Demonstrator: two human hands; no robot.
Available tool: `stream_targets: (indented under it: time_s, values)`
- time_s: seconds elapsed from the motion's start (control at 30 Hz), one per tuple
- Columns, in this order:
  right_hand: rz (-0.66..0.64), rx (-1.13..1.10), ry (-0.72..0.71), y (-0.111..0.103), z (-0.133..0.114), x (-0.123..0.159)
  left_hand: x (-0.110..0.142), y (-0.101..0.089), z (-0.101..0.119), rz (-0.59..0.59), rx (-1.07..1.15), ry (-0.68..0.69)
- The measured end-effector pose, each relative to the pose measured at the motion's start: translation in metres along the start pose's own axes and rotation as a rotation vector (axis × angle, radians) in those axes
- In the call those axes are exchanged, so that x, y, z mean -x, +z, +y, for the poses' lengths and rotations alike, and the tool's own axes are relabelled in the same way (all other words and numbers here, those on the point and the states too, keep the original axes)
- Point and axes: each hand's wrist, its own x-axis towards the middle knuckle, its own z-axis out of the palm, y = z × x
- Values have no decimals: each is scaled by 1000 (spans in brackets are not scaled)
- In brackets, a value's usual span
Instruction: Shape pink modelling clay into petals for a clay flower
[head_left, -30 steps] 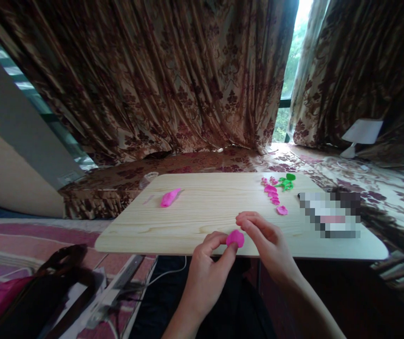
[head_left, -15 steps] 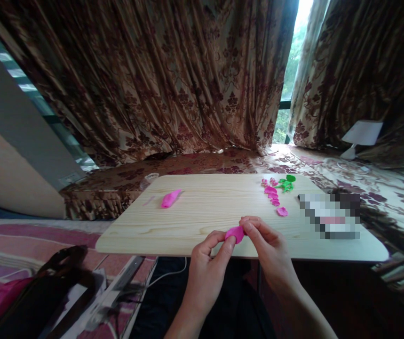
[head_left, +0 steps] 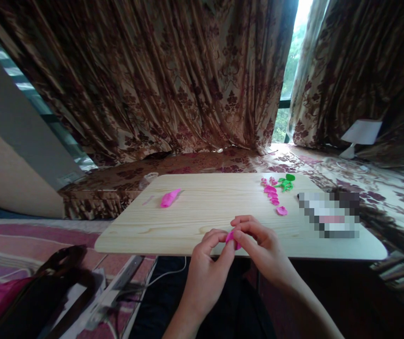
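Head view shows both hands meeting over the near middle part of the table, close to its near edge, with a small pink piece between them. The left hand pinches the piece from the left between thumb and forefinger; the right hand closes on it from the right, thumb and fingertips pressed to its near and right sides, so only part of the pink shows. How hard either hand presses cannot be told.

The piece looks thin and soft, so the likeliest trouble is a crease, a tear or an edge pinched too thin, which uneven pressure from the two thumbs could cause. It might also stick to a fingertip and pull out of shape as one hand lets go. With the table's near edge so close, a loosened grip could let it drop off that side. The row of pink petal-like pieces, the single pink piece just nearer and the green pieces at the far right seem safe unless the right forearm sweeps far; the tapered pink lump lies well apart at left.

Compared with half a second ago, the right hand sits further left and covers more of the piece, which shows smaller and apparently folded or turned; the left hand hardly differs, and the pieces on the table lie as they do in that frame
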Motion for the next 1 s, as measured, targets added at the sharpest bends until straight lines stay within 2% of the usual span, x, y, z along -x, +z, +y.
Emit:
stream_targets:
  time_s: [0.17,0.3,0.43,0.57,0.73,0.87,1.0]
  values:
    - [53,-106,41,5,3,1,0,1,-1,-16,6,-13]
    - [99,-92,58,2,0,1,2,-1,-1,-4,-15,-54]
    - [44,-61,33,-1,-2,-1,3,-1,0,-6,-3,-70]
    - [76,-37,39,-3,-2,-1,3,-1,2,-6,-29,-52]
    - [-24,-3,46,-4,-1,-2,2,-2,0,-23,-69,-29]
    - [100,-84,33,1,3,-2,1,-2,-5,40,5,-69]
    - [158,-154,54,10,8,1,2,3,-6,13,115,-84]
